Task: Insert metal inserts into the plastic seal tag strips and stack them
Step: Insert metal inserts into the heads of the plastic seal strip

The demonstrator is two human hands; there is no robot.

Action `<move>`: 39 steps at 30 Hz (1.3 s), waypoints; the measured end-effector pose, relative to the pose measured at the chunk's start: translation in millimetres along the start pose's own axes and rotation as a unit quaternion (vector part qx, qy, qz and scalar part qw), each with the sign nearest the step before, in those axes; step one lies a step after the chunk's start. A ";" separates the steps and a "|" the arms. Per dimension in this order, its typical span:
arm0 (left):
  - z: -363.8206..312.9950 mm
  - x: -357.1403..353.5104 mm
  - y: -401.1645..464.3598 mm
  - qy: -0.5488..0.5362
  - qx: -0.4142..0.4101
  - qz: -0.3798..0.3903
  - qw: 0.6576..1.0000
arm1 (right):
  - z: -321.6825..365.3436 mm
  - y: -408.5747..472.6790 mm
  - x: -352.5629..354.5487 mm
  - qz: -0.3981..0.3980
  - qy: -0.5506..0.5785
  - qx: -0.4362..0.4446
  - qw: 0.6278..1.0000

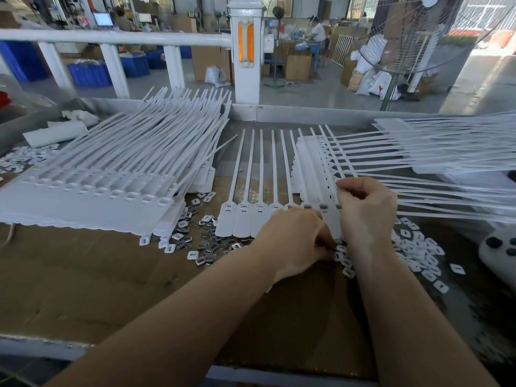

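A white seal tag strip (245, 219) lies flat in the middle of the cardboard-covered table, its tails pointing away from me. My left hand (293, 241) rests curled over the strip's lower right part, fingertips pinching something small that I cannot make out. My right hand (365, 210) is curled over the strip's right end, its fingertips pinched together near the tag heads. Loose metal inserts (206, 241) lie scattered left of the strip. A stack of strips (92, 191) lies at the left.
White plastic caps (418, 252) are heaped at the right, and more at the far left (19, 160). Another pile of strips (432, 152) fans in from the right. A white controller-like object (499, 252) sits at the right edge. A metal rim (293, 113) borders the table's far side.
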State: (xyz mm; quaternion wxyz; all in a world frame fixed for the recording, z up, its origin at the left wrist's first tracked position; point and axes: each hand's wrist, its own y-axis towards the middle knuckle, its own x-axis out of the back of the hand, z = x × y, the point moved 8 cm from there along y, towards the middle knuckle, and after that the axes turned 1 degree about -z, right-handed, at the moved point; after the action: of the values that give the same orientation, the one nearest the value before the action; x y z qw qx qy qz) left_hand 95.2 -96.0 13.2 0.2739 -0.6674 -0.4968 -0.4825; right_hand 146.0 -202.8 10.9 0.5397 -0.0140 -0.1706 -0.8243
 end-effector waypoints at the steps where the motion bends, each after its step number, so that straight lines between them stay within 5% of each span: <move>1: -0.7 -0.5 0.5 0.005 -0.005 0.000 1.000 | 0.2 0.2 -0.4 0.002 0.000 -0.001 1.000; 6: -0.5 1.6 -0.1 -0.022 -0.027 -0.049 0.998 | 1.1 -1.3 0.1 0.002 0.002 0.004 1.000; 14: 60.5 33.4 -1.8 -0.208 0.124 -0.177 0.954 | 2.4 -3.2 -2.8 0.016 -0.009 0.015 1.000; 30: 92.3 27.6 13.0 -0.191 0.220 -0.173 0.941 | 5.7 -9.4 -15.2 0.076 -0.102 0.041 0.991; 39: 80.5 31.8 10.2 -0.120 0.171 -0.216 0.954 | 4.9 -9.7 -17.4 0.083 -0.120 0.048 0.988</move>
State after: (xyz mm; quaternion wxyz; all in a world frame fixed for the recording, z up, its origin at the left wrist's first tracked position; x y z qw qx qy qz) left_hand 135.9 -18.9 12.5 0.2114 -0.5399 -0.7334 -0.3549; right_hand 143.8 -182.5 9.3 0.5821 -0.1009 -0.2716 -0.7597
